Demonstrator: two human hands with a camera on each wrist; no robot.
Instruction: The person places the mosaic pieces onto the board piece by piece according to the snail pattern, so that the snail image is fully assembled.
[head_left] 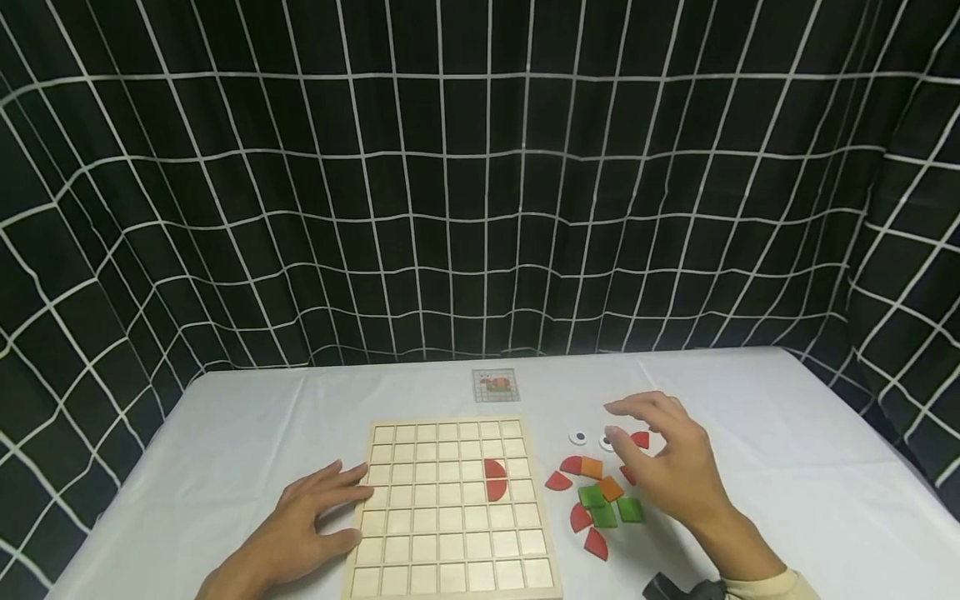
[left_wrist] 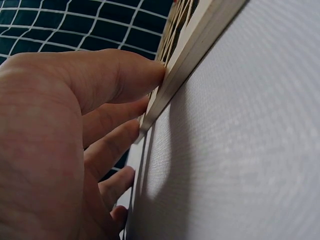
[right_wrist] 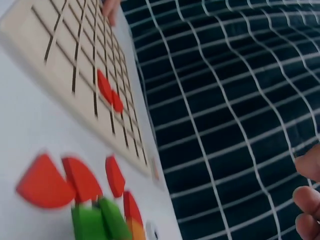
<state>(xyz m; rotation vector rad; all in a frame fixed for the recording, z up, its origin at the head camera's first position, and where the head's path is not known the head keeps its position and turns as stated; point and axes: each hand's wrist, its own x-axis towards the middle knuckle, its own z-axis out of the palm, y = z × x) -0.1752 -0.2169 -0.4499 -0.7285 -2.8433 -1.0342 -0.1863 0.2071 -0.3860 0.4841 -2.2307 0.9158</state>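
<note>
A pale wooden grid board (head_left: 442,500) lies on the table, with two red quarter-circle pieces (head_left: 495,481) in neighbouring cells of its right half. My left hand (head_left: 311,517) touches the board's left edge with thumb and fingertips; the left wrist view shows the thumb (left_wrist: 135,75) against the wooden rim. Over the loose pieces, right of the board, my right hand (head_left: 671,458) hovers with thumb and fingers apart and nothing visible between them. Below and left of it lie red quarter-circles (head_left: 596,543), green squares (head_left: 631,509), orange squares (head_left: 611,488) and white eye discs (head_left: 577,437).
A small clear card (head_left: 495,385) with a printed grid picture lies behind the board. White cloth (head_left: 247,442) covers the table. A black curtain with white grid lines (head_left: 465,183) stands at the back and sides.
</note>
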